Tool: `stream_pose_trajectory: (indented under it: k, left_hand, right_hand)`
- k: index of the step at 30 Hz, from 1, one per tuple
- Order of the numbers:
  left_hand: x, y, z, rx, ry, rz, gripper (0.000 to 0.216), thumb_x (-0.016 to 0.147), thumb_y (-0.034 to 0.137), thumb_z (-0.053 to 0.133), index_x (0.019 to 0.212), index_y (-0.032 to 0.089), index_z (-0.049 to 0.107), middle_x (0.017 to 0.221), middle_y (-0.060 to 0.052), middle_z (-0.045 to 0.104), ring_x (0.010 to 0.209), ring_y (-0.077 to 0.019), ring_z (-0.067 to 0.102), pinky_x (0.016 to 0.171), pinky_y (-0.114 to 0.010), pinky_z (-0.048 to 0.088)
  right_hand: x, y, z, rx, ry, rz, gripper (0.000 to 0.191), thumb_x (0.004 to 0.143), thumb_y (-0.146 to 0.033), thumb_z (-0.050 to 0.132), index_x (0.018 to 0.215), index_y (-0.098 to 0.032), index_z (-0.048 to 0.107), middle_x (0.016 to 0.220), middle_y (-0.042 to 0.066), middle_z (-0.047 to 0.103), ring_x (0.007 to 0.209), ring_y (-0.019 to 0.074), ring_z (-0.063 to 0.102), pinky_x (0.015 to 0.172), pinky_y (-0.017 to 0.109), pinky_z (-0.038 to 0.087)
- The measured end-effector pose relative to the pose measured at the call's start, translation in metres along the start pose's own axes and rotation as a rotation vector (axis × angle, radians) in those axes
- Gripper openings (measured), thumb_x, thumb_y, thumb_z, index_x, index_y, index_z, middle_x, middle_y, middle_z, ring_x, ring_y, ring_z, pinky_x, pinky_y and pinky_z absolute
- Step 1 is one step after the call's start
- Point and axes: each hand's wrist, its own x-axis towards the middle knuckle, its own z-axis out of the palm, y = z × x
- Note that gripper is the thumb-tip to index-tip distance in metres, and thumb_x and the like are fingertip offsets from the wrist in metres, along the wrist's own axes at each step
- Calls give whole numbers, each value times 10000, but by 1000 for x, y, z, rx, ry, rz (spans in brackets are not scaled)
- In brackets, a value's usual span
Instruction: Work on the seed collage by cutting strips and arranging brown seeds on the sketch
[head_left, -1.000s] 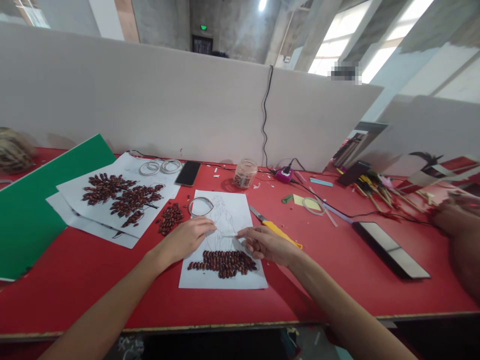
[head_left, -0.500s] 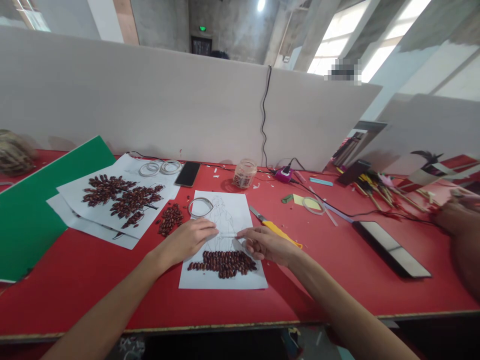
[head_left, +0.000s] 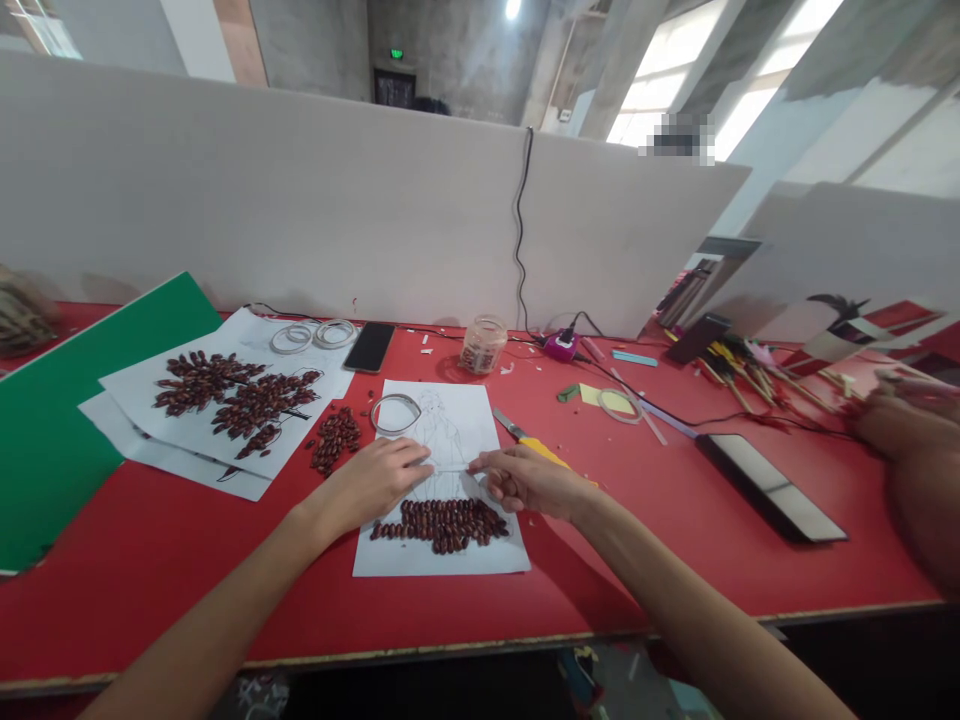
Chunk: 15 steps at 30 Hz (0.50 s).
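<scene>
A sheet of paper [head_left: 472, 400] with a pencil figure drawing lies before me, rows of dark brown seeds [head_left: 450, 522] covering its lower part. A thin pale strip of tape [head_left: 451, 469] stretches across the drawing between my hands. My left hand [head_left: 386, 472] presses its left end, fingers close together. My right hand [head_left: 529, 480] is at the other end, index finger extended onto it and the other fingers curled. A ring-shaped roll of tape [head_left: 396, 413] rests on the sheet's upper left, with a pile of loose seeds [head_left: 335, 440] beside it.
A yellow utility knife [head_left: 541, 448] lies right of my paper. Left are sheets with a seed-covered design [head_left: 240, 395], tape rolls [head_left: 334, 334] and a green board [head_left: 90, 410]. Behind stand a phone [head_left: 370, 346] and a jar [head_left: 483, 345]. Another person's arm [head_left: 911, 450] rests at right.
The view has shifted slightly, moving the scene a little to the left. My hands keep nearly the same place on the paper, with the strip still between them.
</scene>
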Motion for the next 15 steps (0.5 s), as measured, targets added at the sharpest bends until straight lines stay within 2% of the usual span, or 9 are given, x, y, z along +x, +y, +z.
stream_pose_trajectory:
  k: [5, 9, 12, 15]
  left_hand:
    - [1, 1, 0, 1, 12, 9, 225, 1006, 117, 526, 1184, 182, 647, 1283, -92, 661, 1169, -256, 616, 924, -398, 524]
    - [1, 1, -2, -10, 17, 1, 225, 1013, 127, 520, 1192, 189, 643, 1280, -83, 662, 1175, -244, 612, 933, -387, 517]
    - [1, 1, -2, -18, 12, -9, 226, 1016, 134, 522, 1196, 196, 643, 1275, -75, 663, 1172, -237, 612, 932, -376, 514]
    - [1, 1, -2, -19, 4, -11, 229, 1018, 142, 524, 1206, 203, 641, 1284, -72, 660, 1179, -238, 608, 940, -375, 507]
  right_hand:
    - [2, 0, -4, -7, 3, 24, 342, 901, -442, 663, 941, -105, 702, 555, -1, 585, 446, 76, 450, 412, 200, 332]
    - [-3, 1, -10, -68, 49, -57, 365, 893, -474, 650, 908, -113, 703, 557, -6, 576, 436, 81, 453, 412, 210, 334]
    - [-8, 1, -8, -245, 154, -201, 320, 929, -439, 571, 920, -143, 695, 565, -24, 566, 421, 90, 451, 437, 231, 357]
    - [-11, 1, 5, -669, 335, -483, 244, 953, -250, 488, 996, -172, 716, 692, 4, 634, 549, 125, 564, 574, 259, 457]
